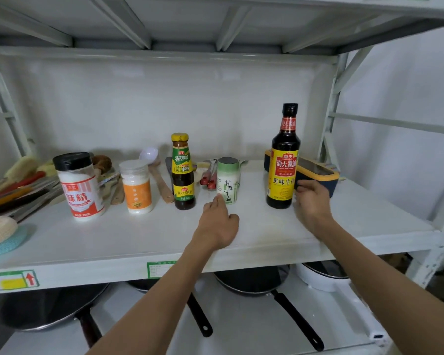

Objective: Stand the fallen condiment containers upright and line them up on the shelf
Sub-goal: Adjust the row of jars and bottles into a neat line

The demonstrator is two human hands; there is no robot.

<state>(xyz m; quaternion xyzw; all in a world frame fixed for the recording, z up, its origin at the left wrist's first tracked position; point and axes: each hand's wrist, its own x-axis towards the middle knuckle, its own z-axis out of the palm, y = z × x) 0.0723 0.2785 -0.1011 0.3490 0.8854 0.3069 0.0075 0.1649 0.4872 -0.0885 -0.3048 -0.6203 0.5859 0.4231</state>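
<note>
Several condiment containers stand upright in a row on the white shelf (139, 239): a black-capped MSG jar (80, 187), a small orange-labelled sugar jar (137, 187), a yellow-capped oyster sauce bottle (183, 172), a green-capped salt jar (227, 181) and a tall soy sauce bottle (283, 160). My left hand (217, 225) hovers just in front of the salt jar, fingers loose, a fingertip near its base. My right hand (312, 203) is beside the soy sauce bottle's right side, fingers apart, holding nothing.
Utensils lie at the back: wooden spatulas (162, 185), a white spoon (149, 154), red-handled tools (208, 178), knives at far left (18, 190). A yellow and navy box (318, 175) sits behind my right hand. A sponge on a blue pad (0, 234) lies left. Pans (254, 280) sit on the shelf below.
</note>
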